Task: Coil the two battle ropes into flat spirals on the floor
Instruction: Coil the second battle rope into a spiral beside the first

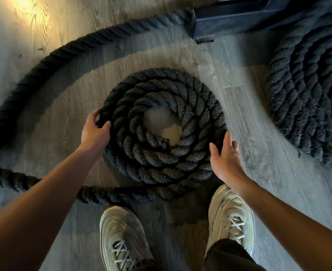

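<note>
Head view looks down at a grey wood-grain floor (245, 106). Black metal rack base (229, 18) sits top centre-right, with the uncoiled rope tail (49, 59) running from beside it in a wide arc left, off the left edge, then back in along the bottom under the left forearm. A second coiled rope (307, 106), already wound flat, lies at right, partly cut by the frame edge and well apart from the hands. Two pale sneakers stand at the bottom: left shoe (120, 237) just behind the tail, right shoe (231, 216) near the coil's lower right rim. Half-wound spiral coil (161, 133) lies centre frame, several turns, a bare patch of floor in its middle. Left hand (94, 130) is on the coil's left outer turn, fingers curled over the rope, thumb on top. Right hand (225, 155) is at the coil's right edge, fingers spread and loose, palm facing the rope; actual contact is unclear.
</note>
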Action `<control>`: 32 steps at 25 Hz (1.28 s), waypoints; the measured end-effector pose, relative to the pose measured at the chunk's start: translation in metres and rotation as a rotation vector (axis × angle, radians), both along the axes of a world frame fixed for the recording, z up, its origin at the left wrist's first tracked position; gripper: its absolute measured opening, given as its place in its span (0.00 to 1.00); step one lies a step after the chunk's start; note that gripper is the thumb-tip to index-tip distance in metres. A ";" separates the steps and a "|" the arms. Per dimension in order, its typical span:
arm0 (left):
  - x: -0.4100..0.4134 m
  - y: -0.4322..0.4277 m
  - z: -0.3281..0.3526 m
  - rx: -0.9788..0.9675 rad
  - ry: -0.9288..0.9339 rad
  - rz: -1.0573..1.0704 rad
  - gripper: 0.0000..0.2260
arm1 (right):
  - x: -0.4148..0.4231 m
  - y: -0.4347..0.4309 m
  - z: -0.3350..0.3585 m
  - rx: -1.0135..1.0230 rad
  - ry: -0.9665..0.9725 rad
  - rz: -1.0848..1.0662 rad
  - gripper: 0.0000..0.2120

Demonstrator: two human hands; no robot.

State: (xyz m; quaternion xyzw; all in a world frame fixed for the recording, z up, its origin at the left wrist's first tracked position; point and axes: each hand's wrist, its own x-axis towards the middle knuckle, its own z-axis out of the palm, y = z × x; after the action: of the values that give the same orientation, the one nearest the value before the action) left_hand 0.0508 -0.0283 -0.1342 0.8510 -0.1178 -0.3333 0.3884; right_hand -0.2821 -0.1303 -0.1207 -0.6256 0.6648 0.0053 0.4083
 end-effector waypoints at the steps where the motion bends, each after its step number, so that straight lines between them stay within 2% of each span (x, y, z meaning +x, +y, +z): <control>1: -0.002 0.001 0.000 0.006 -0.017 -0.004 0.26 | 0.002 -0.009 0.001 0.015 -0.001 0.015 0.34; 5: -0.012 0.018 0.003 0.048 -0.021 0.017 0.31 | 0.011 -0.064 0.001 0.007 0.017 0.176 0.33; 8: -0.041 0.052 0.005 0.038 0.103 0.095 0.36 | 0.027 -0.110 -0.004 -0.060 -0.017 0.235 0.31; 12: -0.075 0.065 0.006 0.041 0.254 0.207 0.40 | 0.038 -0.121 -0.006 -0.144 -0.010 0.102 0.30; 16: -0.046 0.046 0.006 0.129 0.196 0.284 0.37 | 0.021 -0.065 -0.011 -0.149 -0.021 -0.011 0.31; 18: -0.024 0.034 0.009 0.069 0.180 0.280 0.33 | 0.009 -0.034 -0.003 -0.116 -0.056 -0.063 0.32; 21: 0.003 0.017 0.012 -0.001 0.134 0.200 0.28 | -0.006 0.009 0.008 0.086 -0.050 -0.062 0.35; 23: 0.008 0.011 0.012 0.001 0.069 0.130 0.26 | -0.011 0.020 0.006 0.146 -0.023 -0.017 0.37; 27: 0.001 0.011 0.011 0.010 -0.024 0.085 0.26 | -0.006 -0.003 -0.004 0.122 -0.039 0.031 0.37; 30: -0.008 0.024 0.016 0.073 0.005 0.066 0.31 | 0.004 -0.045 -0.003 -0.007 -0.055 0.065 0.33; 32: -0.020 0.042 0.009 0.090 0.107 0.070 0.35 | 0.011 -0.080 -0.005 -0.095 -0.065 0.050 0.30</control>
State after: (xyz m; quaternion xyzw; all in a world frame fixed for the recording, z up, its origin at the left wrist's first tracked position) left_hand 0.0311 0.0138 -0.1251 0.8520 -0.0520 -0.3697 0.3670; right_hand -0.2708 -0.2101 -0.1261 -0.6606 0.6348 -0.0365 0.3992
